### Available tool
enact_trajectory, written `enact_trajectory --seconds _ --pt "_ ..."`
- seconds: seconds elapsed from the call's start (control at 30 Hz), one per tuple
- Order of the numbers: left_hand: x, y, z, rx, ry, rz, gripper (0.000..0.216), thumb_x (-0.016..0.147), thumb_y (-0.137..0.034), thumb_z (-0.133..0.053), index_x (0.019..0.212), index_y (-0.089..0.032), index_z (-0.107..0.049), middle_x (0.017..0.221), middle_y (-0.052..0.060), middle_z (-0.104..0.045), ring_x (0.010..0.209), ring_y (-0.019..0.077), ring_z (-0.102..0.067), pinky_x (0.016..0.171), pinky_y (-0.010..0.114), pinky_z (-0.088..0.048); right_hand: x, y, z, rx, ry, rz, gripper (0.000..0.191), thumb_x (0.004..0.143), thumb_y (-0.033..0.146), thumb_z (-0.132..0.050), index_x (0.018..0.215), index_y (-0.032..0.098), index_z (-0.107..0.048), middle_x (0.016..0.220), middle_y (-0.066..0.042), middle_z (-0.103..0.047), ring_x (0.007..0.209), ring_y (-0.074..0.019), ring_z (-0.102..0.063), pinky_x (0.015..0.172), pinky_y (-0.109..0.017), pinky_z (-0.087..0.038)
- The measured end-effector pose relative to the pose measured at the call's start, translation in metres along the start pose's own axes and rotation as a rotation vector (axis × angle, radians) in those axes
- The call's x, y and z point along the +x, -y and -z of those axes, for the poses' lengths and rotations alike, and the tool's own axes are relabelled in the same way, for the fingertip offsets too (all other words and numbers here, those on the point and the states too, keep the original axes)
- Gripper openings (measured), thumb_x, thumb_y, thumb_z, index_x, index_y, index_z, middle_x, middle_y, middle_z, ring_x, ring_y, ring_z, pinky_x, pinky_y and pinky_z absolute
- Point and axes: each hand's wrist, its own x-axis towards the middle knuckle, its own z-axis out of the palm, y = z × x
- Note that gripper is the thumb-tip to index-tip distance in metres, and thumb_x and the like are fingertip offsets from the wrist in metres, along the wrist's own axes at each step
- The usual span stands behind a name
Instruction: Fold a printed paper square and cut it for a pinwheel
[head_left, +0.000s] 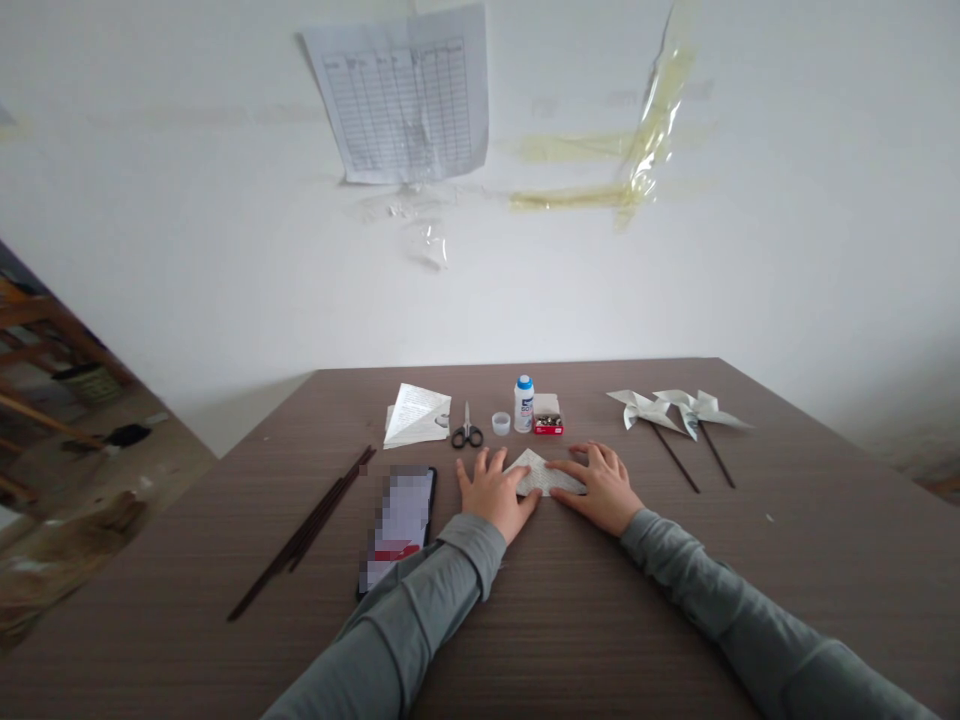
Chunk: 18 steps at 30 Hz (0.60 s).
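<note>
Head view: left hand (493, 492) and right hand (600, 485), fingers spread flat, press a folded paper triangle (541, 472) at the desk (570, 620) centre. Behind lie scissors (466, 432), a glue bottle (523, 404) and two paper pinwheels (675, 410); a phone (401, 520) and sticks (311, 525) lie left.

A brown wood-grain table (570, 620) carries everything. At its centre lies a folded paper (541, 472), with both hands flat on it. At 12 o'clock from it stand a glue bottle (523, 404) and a pin box (547, 415); at 11 o'clock a cap (501, 423), scissors (466, 431) and a paper stack (416, 414). At 9 o'clock lies a phone (401, 525), beyond it dark sticks (306, 532). At 2 o'clock lie two pinwheels (679, 415).
</note>
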Motion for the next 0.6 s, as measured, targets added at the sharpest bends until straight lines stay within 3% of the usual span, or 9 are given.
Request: enact_trajectory --seconds 0.37,0.6 --pt "0.001 -0.001 0.010 -0.016 0.018 0.041 0.048 0.116 -0.047 -0.092 0.164 -0.045 -0.095 0.205 0.008 -0.062 0.195 0.0520 -0.046 0.158 0.092 -0.029 0.000 0.004 0.008 -0.012 0.052 -0.017 0.048 0.110 0.058 -0.090 0.159 0.059 -0.094 0.181 -0.004 -0.075 0.178 -0.0488 -0.058 0.149 -0.075 -0.048" --pt "0.000 0.003 0.021 -0.005 0.012 0.052 0.039 0.114 -0.041 -0.096 0.152 -0.041 -0.100 0.205 0.008 -0.061 0.196 0.0522 -0.044 0.158 0.092 -0.030 0.000 0.003 0.009 0.007 0.095 -0.023 0.053 0.115 0.055 -0.086 0.167 0.058 -0.089 0.193 -0.005 -0.069 0.188 -0.0503 -0.049 0.155 -0.079 -0.039"
